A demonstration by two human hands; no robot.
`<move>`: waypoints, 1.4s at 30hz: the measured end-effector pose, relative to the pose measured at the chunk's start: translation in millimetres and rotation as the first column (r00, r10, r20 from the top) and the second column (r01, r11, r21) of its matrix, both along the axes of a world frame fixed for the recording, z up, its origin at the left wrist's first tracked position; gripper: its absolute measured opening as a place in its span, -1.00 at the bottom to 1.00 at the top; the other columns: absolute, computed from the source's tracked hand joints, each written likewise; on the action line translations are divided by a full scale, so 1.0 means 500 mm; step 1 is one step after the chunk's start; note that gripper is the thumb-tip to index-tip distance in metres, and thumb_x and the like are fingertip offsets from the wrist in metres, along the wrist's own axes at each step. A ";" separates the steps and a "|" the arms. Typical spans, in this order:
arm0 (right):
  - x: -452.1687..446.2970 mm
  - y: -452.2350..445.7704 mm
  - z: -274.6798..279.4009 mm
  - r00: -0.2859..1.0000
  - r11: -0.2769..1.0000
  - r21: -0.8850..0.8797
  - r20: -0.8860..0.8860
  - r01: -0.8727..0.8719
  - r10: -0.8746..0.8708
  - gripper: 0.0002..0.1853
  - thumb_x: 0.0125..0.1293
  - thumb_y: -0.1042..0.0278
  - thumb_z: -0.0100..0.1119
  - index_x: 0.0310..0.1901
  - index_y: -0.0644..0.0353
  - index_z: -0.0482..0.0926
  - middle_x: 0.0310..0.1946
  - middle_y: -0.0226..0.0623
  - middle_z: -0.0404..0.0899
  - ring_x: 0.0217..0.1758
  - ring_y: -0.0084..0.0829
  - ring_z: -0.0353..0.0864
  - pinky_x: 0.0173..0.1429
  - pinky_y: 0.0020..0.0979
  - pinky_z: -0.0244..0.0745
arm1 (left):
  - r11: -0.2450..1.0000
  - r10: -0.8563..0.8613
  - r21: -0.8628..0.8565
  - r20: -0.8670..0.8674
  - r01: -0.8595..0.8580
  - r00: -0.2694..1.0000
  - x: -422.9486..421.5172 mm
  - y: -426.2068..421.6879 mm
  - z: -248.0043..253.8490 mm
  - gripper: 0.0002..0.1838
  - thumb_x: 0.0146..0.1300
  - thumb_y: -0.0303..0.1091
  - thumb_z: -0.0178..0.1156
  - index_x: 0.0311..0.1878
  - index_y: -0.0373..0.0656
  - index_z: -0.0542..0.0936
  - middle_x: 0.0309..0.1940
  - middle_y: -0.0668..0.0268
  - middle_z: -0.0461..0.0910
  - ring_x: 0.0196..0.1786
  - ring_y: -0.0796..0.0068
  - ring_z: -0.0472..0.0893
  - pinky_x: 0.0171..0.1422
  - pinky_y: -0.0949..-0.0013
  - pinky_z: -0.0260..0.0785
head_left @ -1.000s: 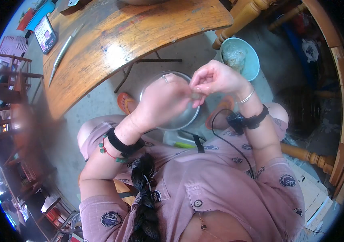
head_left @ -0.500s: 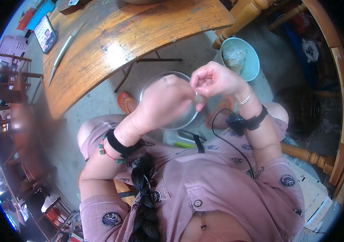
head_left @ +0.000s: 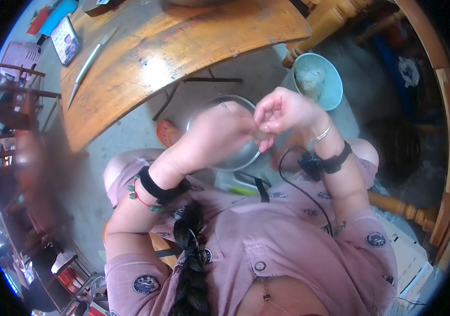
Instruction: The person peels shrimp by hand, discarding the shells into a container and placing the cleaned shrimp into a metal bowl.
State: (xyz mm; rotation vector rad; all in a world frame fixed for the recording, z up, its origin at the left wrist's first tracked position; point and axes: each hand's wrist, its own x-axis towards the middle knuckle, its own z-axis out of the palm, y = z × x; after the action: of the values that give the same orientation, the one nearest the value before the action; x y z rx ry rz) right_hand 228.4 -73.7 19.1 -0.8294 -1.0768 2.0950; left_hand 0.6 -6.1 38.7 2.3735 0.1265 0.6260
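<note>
Small pale piece (head_left: 260, 135), too blurred to identify, sits where two bare hands meet above a round, shiny-rimmed bowl (head_left: 238, 159), apparently pinched by the right hand (head_left: 285, 111), its thumb and fingers closed; the blurred left hand (head_left: 225, 131) hides its own grip, so how far that is open I cannot tell. The step looks like close fingertip work, calling for a light, steady pinch. Both hands are held forward and turned inward, with a light-blue round bucket (head_left: 334, 84) beyond the right.
</note>
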 end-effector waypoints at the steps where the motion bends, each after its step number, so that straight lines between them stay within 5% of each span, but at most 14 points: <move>1: 0.001 0.001 0.003 1.000 1.000 -0.009 -0.004 -0.007 0.007 -0.85 0.30 0.49 0.21 -0.16 0.37 0.53 -0.34 -0.07 0.67 -0.27 -0.19 0.74 -0.19 -0.33 0.70 | 1.000 -0.021 -0.017 0.050 0.022 0.999 0.001 -0.001 -0.002 -0.77 0.02 -0.56 0.36 -0.21 -0.20 0.61 -0.27 0.23 0.58 -0.20 0.25 0.61 -0.12 0.29 0.49; 9: 0.002 0.019 0.021 0.953 0.971 0.203 0.296 -0.125 0.061 -0.84 0.29 0.46 0.22 -0.22 0.42 0.59 -0.37 -0.06 0.68 -0.28 -0.20 0.74 -0.18 -0.30 0.69 | 0.988 -0.102 -0.096 0.167 0.119 0.981 -0.013 0.010 -0.008 -0.81 0.12 -0.46 0.29 -0.18 -0.23 0.60 -0.27 0.17 0.56 -0.15 0.13 0.56 -0.04 0.20 0.43; 17: -0.013 0.012 -0.030 0.998 0.998 -0.007 0.007 0.054 -0.054 -0.87 0.18 0.62 0.25 -0.25 0.49 0.57 -0.41 -0.03 0.67 -0.34 -0.10 0.74 -0.22 -0.25 0.71 | 0.981 -0.111 -0.130 0.249 0.146 0.962 -0.017 0.008 -0.036 -0.76 0.08 -0.49 0.29 -0.14 -0.24 0.62 -0.22 0.13 0.54 -0.12 0.11 0.55 -0.02 0.21 0.42; 23: -0.002 0.012 -0.044 0.985 0.983 0.137 0.108 0.120 -0.136 -0.80 0.20 0.66 0.10 -0.12 0.46 0.49 -0.40 -0.03 0.66 -0.36 -0.13 0.73 -0.22 -0.26 0.70 | 0.976 -0.012 -0.208 0.245 0.065 0.969 -0.016 0.006 -0.034 -0.81 0.06 -0.49 0.31 -0.21 -0.24 0.65 -0.29 0.17 0.58 -0.23 0.20 0.58 -0.12 0.25 0.45; 27: -0.044 0.005 0.016 0.975 0.959 0.182 0.010 0.217 -0.222 -0.69 0.24 0.65 0.03 0.04 0.40 0.40 -0.24 0.04 0.64 -0.29 -0.13 0.73 -0.20 -0.29 0.69 | 0.763 0.227 -0.633 0.068 -0.133 0.972 -0.017 0.027 -0.051 -0.85 0.17 -0.44 0.32 -0.20 -0.26 0.66 -0.38 0.34 0.60 -0.31 0.63 0.57 -0.24 0.50 0.45; 29: -0.072 0.003 0.039 0.959 0.916 0.306 0.033 0.260 -0.283 -0.64 0.26 0.65 0.01 0.11 0.35 0.34 -0.11 0.05 0.60 -0.24 -0.13 0.73 -0.20 -0.32 0.68 | 0.513 0.193 -0.855 0.031 -0.074 0.981 -0.013 0.030 -0.064 -0.87 0.23 -0.46 0.29 -0.19 -0.28 0.65 -0.34 0.35 0.64 -0.31 0.67 0.57 -0.22 0.53 0.46; 30: -0.083 -0.002 0.041 0.943 0.891 0.345 0.040 0.297 -0.330 -0.66 0.27 0.66 0.02 0.09 0.36 0.36 -0.10 0.00 0.59 -0.25 -0.21 0.73 -0.21 -0.37 0.67 | 0.515 0.193 -0.854 0.031 -0.075 0.981 -0.012 0.026 -0.066 -0.87 0.23 -0.46 0.29 -0.19 -0.28 0.65 -0.34 0.35 0.64 -0.31 0.67 0.57 -0.22 0.53 0.46; 32: -0.088 0.004 0.032 0.921 0.858 0.421 0.113 0.295 -0.372 -0.67 0.27 0.66 0.05 0.08 0.36 0.38 -0.14 -0.04 0.60 -0.28 -0.27 0.72 -0.23 -0.39 0.66 | 0.283 0.206 -0.957 0.001 -0.059 0.979 -0.007 0.019 -0.069 -0.86 0.27 -0.46 0.27 -0.15 -0.30 0.64 -0.31 0.33 0.65 -0.31 0.65 0.59 -0.19 0.55 0.47; 42: -0.092 0.023 -0.026 0.823 0.746 0.476 0.076 0.466 -0.563 -0.87 0.34 0.59 0.09 -0.10 0.35 0.45 -0.32 -0.21 0.61 -0.43 -0.47 0.64 -0.33 -0.49 0.60 | 0.138 0.283 -0.989 0.097 0.059 0.954 0.003 0.010 -0.081 -0.88 0.31 -0.48 0.21 -0.12 -0.27 0.59 -0.29 0.34 0.64 -0.27 0.60 0.61 -0.12 0.52 0.49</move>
State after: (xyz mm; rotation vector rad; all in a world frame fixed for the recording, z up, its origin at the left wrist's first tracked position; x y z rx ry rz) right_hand 182.4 -62.1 6.2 -0.9997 -1.1993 1.2476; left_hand 1.9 -1.1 -1.7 0.8952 0.4605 0.6177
